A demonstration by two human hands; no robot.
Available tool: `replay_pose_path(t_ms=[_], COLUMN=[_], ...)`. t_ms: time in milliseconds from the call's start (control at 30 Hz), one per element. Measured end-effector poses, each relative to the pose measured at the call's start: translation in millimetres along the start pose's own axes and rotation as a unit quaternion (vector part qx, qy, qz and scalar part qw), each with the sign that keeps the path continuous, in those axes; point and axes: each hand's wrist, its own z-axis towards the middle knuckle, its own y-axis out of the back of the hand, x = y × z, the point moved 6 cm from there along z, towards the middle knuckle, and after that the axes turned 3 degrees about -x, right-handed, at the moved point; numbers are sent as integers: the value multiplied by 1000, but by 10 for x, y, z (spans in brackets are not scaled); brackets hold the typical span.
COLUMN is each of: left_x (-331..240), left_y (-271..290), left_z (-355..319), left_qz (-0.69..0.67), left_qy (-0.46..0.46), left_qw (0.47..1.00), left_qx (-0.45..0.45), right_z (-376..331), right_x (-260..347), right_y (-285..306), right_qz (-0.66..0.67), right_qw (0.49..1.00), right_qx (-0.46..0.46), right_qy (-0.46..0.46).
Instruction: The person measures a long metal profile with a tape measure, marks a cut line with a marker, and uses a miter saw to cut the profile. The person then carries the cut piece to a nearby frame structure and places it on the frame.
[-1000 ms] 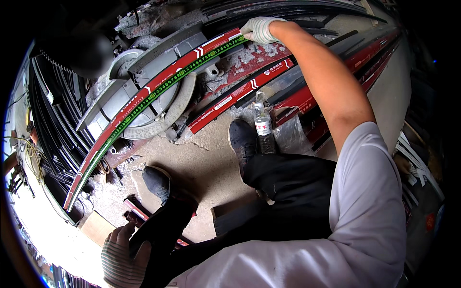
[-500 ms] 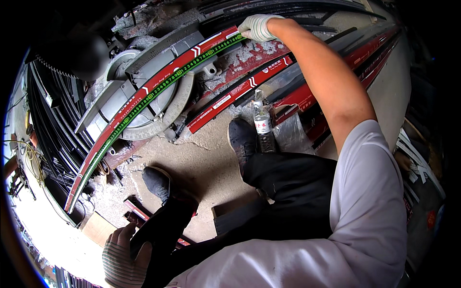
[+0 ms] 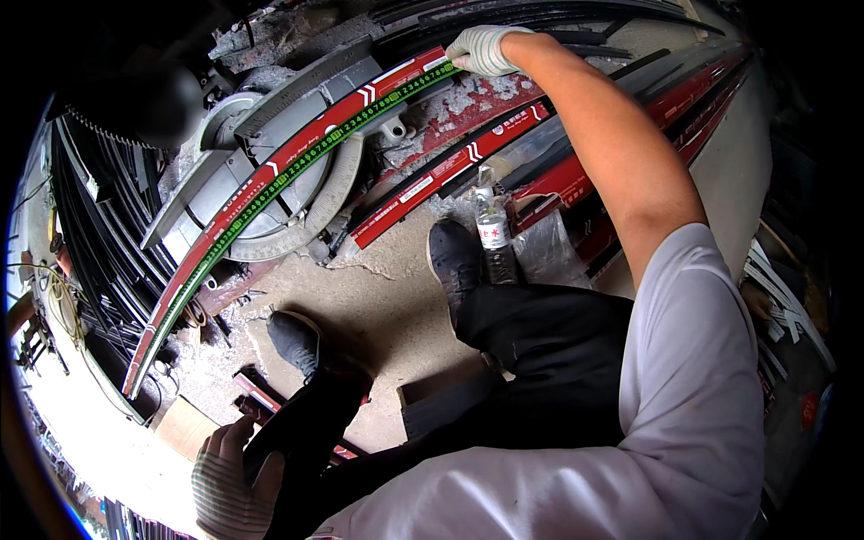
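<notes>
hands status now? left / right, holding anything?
Left hand: gloved, resting on the person's own left leg, holding nothing visible.
Right hand: gloved, fingers closed on the long red strip lying across the saw table.

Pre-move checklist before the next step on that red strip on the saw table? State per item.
1. Right hand on the long red strip: ok, gloved, pressing its far end.
2. Strip lying across the miter saw table: ok.
3. Green measuring scale alongside the strip: ok.
4. Left hand away from the saw: ok, gloved, on the left knee.
5. Saw blade position: cannot tell, hidden.
6. Water bottle beside the right shoe: ok, upright.
</notes>
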Motion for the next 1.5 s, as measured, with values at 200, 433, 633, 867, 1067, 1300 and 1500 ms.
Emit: replay_pose_path(t_ms=[200,433,633,867,1067,1300,1500], left_x=[-10,-26,1,6,2,9,9], left_y=[11,23,5,3,0,0,0], left_z=[12,9,-4,-11,0,-8,4], left_qz=[1,3,9,8,8,1,8], left_qy=[7,13,6,14,15,11,7], left_qw=[1000,1000,1000,1000,1000,1000,1000], left_qx=[2,0,-3,-2,-3,-4,-5], right_z=[-22,-50,-44,13,-15,-15,-51], right_x=[0,31,35,35,27,45,13], right_y=[-14,0,17,-7,1,12,-3], right_qz=[6,23,2,12,-4,8,24], right_qw=[1000,1000,1000,1000,1000,1000,1000], right_qx=[-2,6,-9,2,3,4,2], right_qy=[-2,-17,12,5,15,2,-14])
